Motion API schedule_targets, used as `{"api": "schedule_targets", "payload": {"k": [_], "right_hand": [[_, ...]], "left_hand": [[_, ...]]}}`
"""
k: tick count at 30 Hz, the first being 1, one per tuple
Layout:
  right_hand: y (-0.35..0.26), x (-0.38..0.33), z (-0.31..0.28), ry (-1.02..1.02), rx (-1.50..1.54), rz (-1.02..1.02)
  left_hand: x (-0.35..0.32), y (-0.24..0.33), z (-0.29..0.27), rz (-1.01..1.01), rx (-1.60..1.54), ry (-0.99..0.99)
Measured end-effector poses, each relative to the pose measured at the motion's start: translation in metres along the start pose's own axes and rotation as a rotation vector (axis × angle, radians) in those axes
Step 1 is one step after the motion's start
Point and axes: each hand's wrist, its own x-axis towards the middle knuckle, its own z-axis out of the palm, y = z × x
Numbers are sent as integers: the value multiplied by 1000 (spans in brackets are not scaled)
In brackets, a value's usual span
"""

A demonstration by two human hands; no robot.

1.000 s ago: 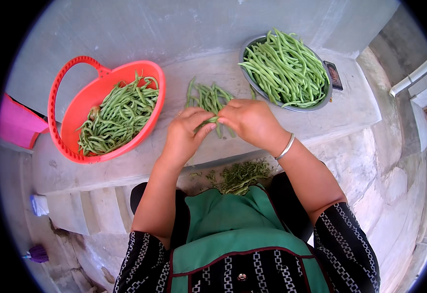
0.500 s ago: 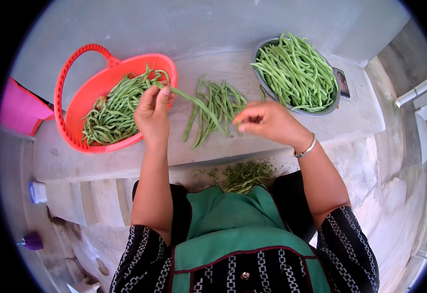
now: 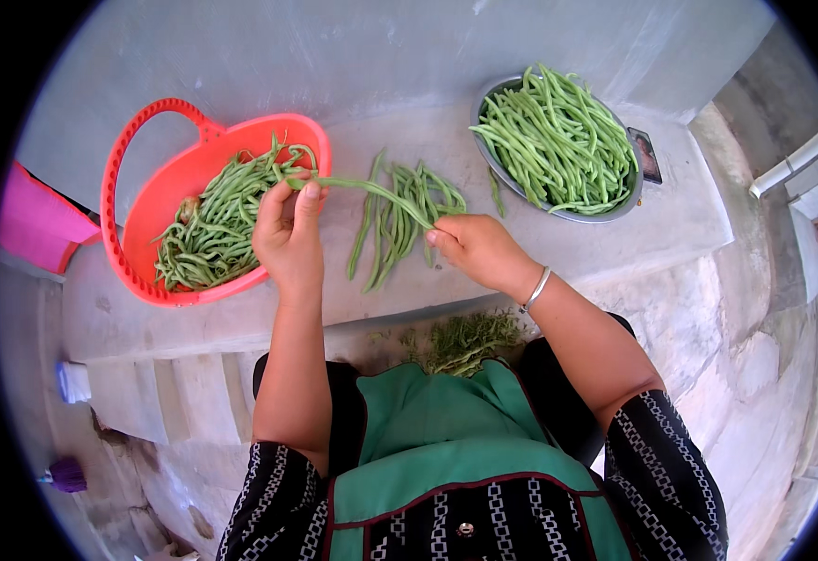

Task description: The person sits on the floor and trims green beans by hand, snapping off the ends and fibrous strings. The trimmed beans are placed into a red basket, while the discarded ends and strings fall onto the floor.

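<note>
Broad grey concrete ledge (image 3: 240,318) across the middle, wall behind, steps below. On the left of the ledge, an orange plastic basket (image 3: 137,234) with a looped handle, heaped with green beans. At the far right of the ledge, a round metal bowl (image 3: 558,210) piled full of longer beans, with a small dark flat thing lying just beside its right rim. Between basket and bowl, a loose bunch of beans (image 3: 399,220) lying flat on the concrete. Below the ledge's front edge, above the green apron (image 3: 446,439), a small heap of trimmings (image 3: 470,341). Left hand (image 3: 287,238) raised beside the basket's near rim, fingertips pinched shut on one end of a single long bean (image 3: 371,190). Right hand (image 3: 479,251) over the ledge near the loose bunch, fingers closed on the bean's other end, silver bangle at the wrist. Bean stretched between both hands, clear of the ledge.
</note>
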Motion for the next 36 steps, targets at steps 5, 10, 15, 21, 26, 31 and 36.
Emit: {"api": "schedule_targets", "payload": {"k": [5, 10, 15, 21, 26, 31, 36], "right_hand": [[-4, 1, -18, 184, 85, -32], [-8, -9, -26, 280, -260, -204], [-19, -14, -23, 230, -237, -285], [-20, -21, -29, 208, -240, -300], [-26, -23, -32, 329, -260, -322], [-33, -19, -27, 452, -134, -331], [-34, -10, -20, 475, -62, -360]], "left_hand": [[5, -11, -11, 59, 169, 2], [-8, 19, 17, 660, 810, -158], [-37, 6, 35, 553, 635, -610], [-44, 0, 42, 496, 531, -625], [-47, 13, 51, 283, 389, -582], [-51, 16, 54, 185, 310, -496], [-52, 15, 51, -30, 165, -418]]}}
